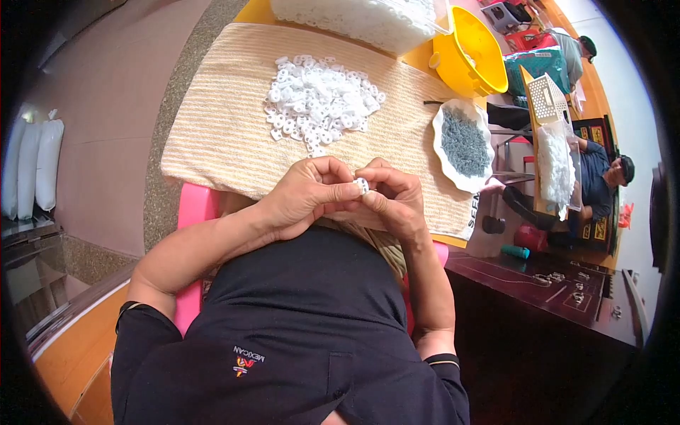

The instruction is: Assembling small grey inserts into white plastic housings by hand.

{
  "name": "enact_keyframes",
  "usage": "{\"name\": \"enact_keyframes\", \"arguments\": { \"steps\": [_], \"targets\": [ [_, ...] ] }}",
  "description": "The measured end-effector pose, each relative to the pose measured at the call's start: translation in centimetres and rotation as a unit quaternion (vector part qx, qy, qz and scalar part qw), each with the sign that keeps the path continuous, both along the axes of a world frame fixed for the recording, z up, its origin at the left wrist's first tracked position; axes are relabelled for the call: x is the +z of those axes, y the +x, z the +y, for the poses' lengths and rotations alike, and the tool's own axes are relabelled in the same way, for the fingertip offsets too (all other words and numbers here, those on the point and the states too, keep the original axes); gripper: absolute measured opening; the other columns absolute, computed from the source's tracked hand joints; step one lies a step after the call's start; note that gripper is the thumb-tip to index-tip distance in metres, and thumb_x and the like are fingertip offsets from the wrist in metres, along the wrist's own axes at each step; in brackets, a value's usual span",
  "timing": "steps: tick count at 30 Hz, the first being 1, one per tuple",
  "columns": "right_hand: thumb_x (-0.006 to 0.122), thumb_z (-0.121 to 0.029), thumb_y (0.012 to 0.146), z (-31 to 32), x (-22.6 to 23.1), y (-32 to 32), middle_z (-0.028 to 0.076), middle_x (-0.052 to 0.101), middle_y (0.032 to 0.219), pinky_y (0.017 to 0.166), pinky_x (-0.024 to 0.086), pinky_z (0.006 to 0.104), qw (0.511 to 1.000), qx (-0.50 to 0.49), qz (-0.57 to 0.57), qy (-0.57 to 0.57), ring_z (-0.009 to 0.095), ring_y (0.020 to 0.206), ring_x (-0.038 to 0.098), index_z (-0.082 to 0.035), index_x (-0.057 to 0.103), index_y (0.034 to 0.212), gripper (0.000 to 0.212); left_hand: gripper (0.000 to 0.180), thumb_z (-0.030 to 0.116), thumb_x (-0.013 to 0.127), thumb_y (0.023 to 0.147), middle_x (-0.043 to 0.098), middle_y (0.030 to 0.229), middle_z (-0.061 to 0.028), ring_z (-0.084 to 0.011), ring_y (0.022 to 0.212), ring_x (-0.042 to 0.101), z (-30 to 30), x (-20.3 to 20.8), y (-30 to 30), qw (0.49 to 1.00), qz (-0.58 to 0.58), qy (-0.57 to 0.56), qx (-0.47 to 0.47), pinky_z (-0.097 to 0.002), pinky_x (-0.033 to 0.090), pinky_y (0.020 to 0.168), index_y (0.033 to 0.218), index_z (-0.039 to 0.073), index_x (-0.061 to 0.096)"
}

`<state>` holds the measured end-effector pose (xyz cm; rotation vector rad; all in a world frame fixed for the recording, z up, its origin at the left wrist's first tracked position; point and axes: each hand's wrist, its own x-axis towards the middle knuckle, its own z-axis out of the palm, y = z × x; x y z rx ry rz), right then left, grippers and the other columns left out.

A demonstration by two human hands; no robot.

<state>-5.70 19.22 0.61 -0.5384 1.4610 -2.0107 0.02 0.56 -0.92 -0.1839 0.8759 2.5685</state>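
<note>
My left hand [316,193] and my right hand [394,198] meet in front of my body, at the near edge of the towel. Between their thumbs and fingertips they pinch one small white plastic piece [361,186] with dark holes in it. Beyond the hands, a heap of similar white plastic pieces [322,99] lies on the striped towel [219,106]. To the right of the heap, a white scalloped dish [440,145] holds many tiny grey-blue parts [464,144], too small to name. Both palms are hidden from view.
A clear bin [354,25] full of white pieces stands at the far edge, beside a yellow basket [467,53]. At the right, co-workers [609,180] sit by another table with a white tray [556,166]. White sacks [48,163] stand at the far left. My pink chair [195,209] is under me.
</note>
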Motion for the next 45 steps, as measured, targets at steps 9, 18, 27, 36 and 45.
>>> {"name": "enact_keyframes", "arguments": {
  "steps": [9,18,27,36,45],
  "targets": [
    [0.068,-0.004,0.084,0.0,1.0,0.6,0.007,0.059,0.095,0.079,0.045,0.0254,1.0,0.006,-0.012,0.009,0.014,0.089,0.057,0.005,0.066,0.106,0.024,0.009,0.003,0.067,0.088,0.066,0.088,-0.0071,-0.0138,0.08,0.065,0.1,0.5,0.2,0.998,0.02,-0.052,-0.003,-0.0282,0.057,0.074,0.086,0.004,0.058],
    [0.07,-0.002,0.084,0.3,0.8,-0.2,0.003,0.057,0.095,0.078,0.045,0.0228,0.999,0.037,-0.03,0.019,0.009,0.088,0.055,0.004,0.063,0.104,0.022,0.01,0.01,0.07,0.088,0.065,0.085,-0.0043,-0.014,0.077,0.065,-0.2,0.6,-0.1,0.998,-0.009,-0.055,-0.009,-0.0278,0.058,0.072,0.088,0.004,0.061],
    [0.064,0.003,0.087,1.7,2.9,-2.1,0.004,0.06,0.085,0.067,0.05,0.0234,0.961,-0.159,0.199,0.112,0.01,0.075,0.059,0.001,0.062,0.093,0.007,0.011,0.015,0.064,0.093,0.067,0.096,-0.0084,-0.012,0.082,0.065,-0.3,1.5,0.0,0.999,-0.027,-0.043,-0.014,-0.0271,0.058,0.077,0.093,0.004,0.062],
    [0.069,-0.021,0.087,6.7,10.4,-18.3,0.01,0.069,0.078,0.064,0.051,0.0253,0.627,-0.466,0.511,0.358,0.014,0.066,0.064,0.004,0.068,0.108,0.033,0.013,0.015,0.064,0.092,0.066,0.101,-0.0084,-0.0115,0.084,0.065,-0.1,1.1,-0.1,0.997,-0.036,-0.057,-0.029,-0.0259,0.057,0.079,0.096,0.003,0.063],
    [0.07,-0.008,0.086,0.5,4.1,-9.2,0.002,0.065,0.08,0.059,0.045,0.0227,0.841,-0.144,0.392,0.345,0.006,0.066,0.055,0.0,0.07,0.1,0.016,0.012,0.015,0.065,0.092,0.066,0.102,-0.0091,-0.0101,0.081,0.065,-0.4,0.3,-0.1,0.998,-0.029,-0.059,-0.02,-0.0246,0.057,0.075,0.094,0.004,0.063]
  ]
}}
